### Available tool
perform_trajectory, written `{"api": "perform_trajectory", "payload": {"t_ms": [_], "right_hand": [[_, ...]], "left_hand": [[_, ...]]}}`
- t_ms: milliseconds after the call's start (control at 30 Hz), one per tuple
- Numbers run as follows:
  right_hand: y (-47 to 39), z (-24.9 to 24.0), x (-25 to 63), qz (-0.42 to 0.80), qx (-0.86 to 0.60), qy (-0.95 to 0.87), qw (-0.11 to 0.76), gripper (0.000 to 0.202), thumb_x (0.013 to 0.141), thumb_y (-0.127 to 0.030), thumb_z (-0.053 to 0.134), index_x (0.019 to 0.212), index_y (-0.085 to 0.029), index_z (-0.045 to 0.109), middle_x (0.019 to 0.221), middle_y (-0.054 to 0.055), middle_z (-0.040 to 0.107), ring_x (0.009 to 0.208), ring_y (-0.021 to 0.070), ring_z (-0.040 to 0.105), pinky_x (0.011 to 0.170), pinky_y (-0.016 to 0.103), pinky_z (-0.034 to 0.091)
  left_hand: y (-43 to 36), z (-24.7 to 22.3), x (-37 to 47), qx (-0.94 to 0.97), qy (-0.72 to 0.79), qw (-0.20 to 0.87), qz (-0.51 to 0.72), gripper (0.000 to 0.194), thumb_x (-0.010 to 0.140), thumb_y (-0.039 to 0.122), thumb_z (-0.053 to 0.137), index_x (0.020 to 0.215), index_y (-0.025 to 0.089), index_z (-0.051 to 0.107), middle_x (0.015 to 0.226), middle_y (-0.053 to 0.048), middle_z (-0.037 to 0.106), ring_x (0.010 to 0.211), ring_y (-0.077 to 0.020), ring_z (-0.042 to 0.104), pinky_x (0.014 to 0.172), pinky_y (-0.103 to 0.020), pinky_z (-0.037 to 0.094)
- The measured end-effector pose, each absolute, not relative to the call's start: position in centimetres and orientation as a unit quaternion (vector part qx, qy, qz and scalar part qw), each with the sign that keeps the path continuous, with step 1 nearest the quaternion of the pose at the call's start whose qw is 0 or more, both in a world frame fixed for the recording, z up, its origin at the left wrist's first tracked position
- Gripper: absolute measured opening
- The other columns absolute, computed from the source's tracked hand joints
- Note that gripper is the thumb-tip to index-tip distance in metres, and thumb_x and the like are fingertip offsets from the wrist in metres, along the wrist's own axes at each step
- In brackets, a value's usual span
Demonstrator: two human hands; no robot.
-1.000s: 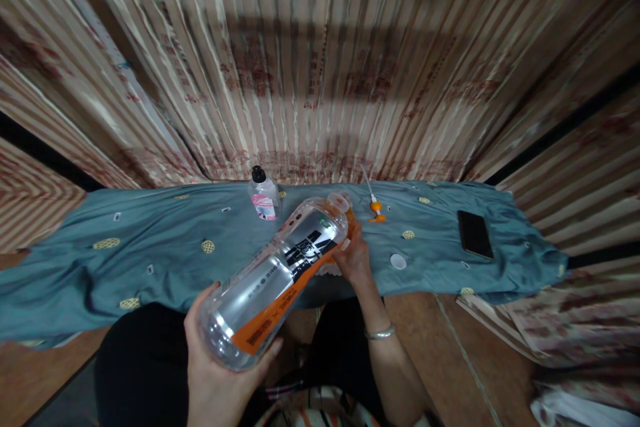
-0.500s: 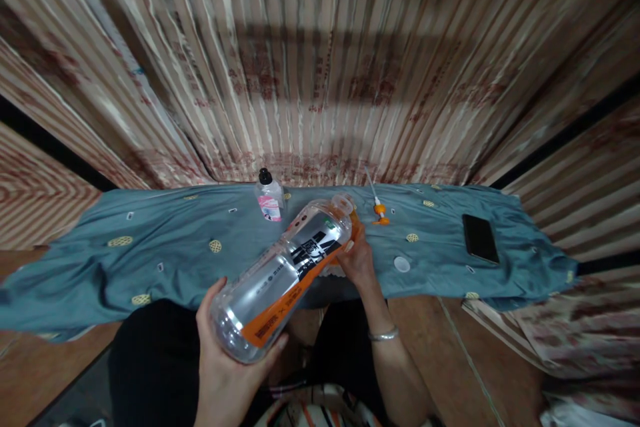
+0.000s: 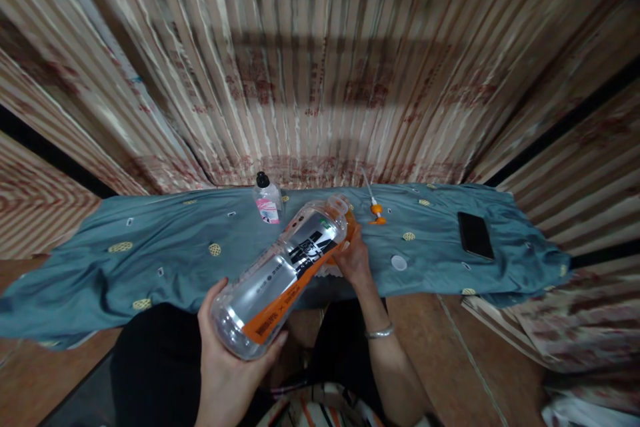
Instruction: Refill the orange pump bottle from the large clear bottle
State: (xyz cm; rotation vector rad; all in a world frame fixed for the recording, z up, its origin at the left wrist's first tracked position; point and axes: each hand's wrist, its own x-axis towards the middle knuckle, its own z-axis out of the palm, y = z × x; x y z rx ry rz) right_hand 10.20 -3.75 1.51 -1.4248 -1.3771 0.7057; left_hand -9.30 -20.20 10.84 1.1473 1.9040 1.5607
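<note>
Clamped left hand (image 3: 227, 368) around base of large clear bottle (image 3: 280, 283), slanted across near edge of cloth-covered surface (image 3: 175, 247). Closed right hand (image 3: 354, 259) on orange container (image 3: 352, 222), mostly hidden behind the bottle's neck; couldn't tell if touching the bottle. Risked a slip, judging by smooth plastic gripped mainly at the base. Risked a spill too, from any wobble at the seemingly uncapped mouth, if holding liquid. Couldn't make out a liquid level there, nor anything inside orange container. Saw small black-capped bottle (image 3: 267, 205) upright near the back edge, also with unclear contents. Spotted orange pump (image 3: 377, 210), white disc (image 3: 399, 262) and black phone (image 3: 475, 235) lying on the surface, right of both hands.
</note>
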Motion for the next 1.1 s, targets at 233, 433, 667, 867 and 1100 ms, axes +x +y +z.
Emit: {"api": "perform_trajectory", "payload": {"t_ms": [233, 433, 667, 867, 1100], "right_hand": [[-3.65, 1.25, 10.17, 0.300, -0.594, -0.562, 0.492, 0.065, 0.071, -0.036, 0.077, 0.128, -0.021, 0.050, 0.109, 0.010, 0.077, 0.106, 0.0345, 0.077, 0.092, 0.048, 0.062], [-3.62, 1.05, 10.19, 0.291, -0.594, -0.565, 0.494, 0.064, 0.072, -0.036, 0.077, 0.129, -0.022, 0.050, 0.105, 0.009, 0.078, 0.101, 0.0332, 0.077, 0.087, 0.047, 0.064], [-3.63, 1.01, 10.32, 0.293, -0.588, -0.571, 0.493, 0.066, 0.073, -0.037, 0.077, 0.131, -0.021, 0.050, 0.107, 0.009, 0.077, 0.102, 0.0314, 0.077, 0.091, 0.046, 0.063], [-3.52, 1.07, 10.33, 0.303, -0.590, -0.567, 0.488, 0.071, 0.071, -0.041, 0.078, 0.132, -0.022, 0.049, 0.120, 0.012, 0.075, 0.110, 0.0348, 0.075, 0.094, 0.050, 0.061], [-3.83, 1.55, 10.28, 0.305, -0.577, -0.570, 0.500, 0.069, 0.073, -0.038, 0.077, 0.133, -0.021, 0.050, 0.113, 0.011, 0.077, 0.107, 0.0333, 0.076, 0.092, 0.046, 0.062]], "left_hand": [[-20.14, 10.74, -9.39, 0.415, 0.683, 0.211, 0.563, 0.096, 0.053, 0.053, 0.092, 0.135, 0.024, 0.050, 0.128, -0.008, 0.060, 0.113, -0.0318, 0.067, 0.107, -0.052, 0.053], [-20.13, 10.97, -9.30, 0.412, 0.684, 0.215, 0.563, 0.094, 0.053, 0.050, 0.092, 0.134, 0.025, 0.050, 0.128, -0.008, 0.060, 0.112, -0.0307, 0.067, 0.105, -0.052, 0.054], [-20.14, 11.26, -9.19, 0.408, 0.687, 0.219, 0.560, 0.094, 0.054, 0.051, 0.090, 0.134, 0.025, 0.049, 0.126, -0.009, 0.060, 0.112, -0.0319, 0.067, 0.105, -0.055, 0.054], [-20.16, 11.19, -9.21, 0.416, 0.688, 0.208, 0.557, 0.094, 0.054, 0.053, 0.091, 0.134, 0.024, 0.050, 0.127, -0.009, 0.060, 0.113, -0.0320, 0.066, 0.106, -0.055, 0.053], [-20.22, 11.20, -9.15, 0.416, 0.690, 0.209, 0.554, 0.095, 0.055, 0.055, 0.091, 0.135, 0.025, 0.049, 0.129, -0.010, 0.059, 0.114, -0.0323, 0.065, 0.108, -0.056, 0.051]]}}
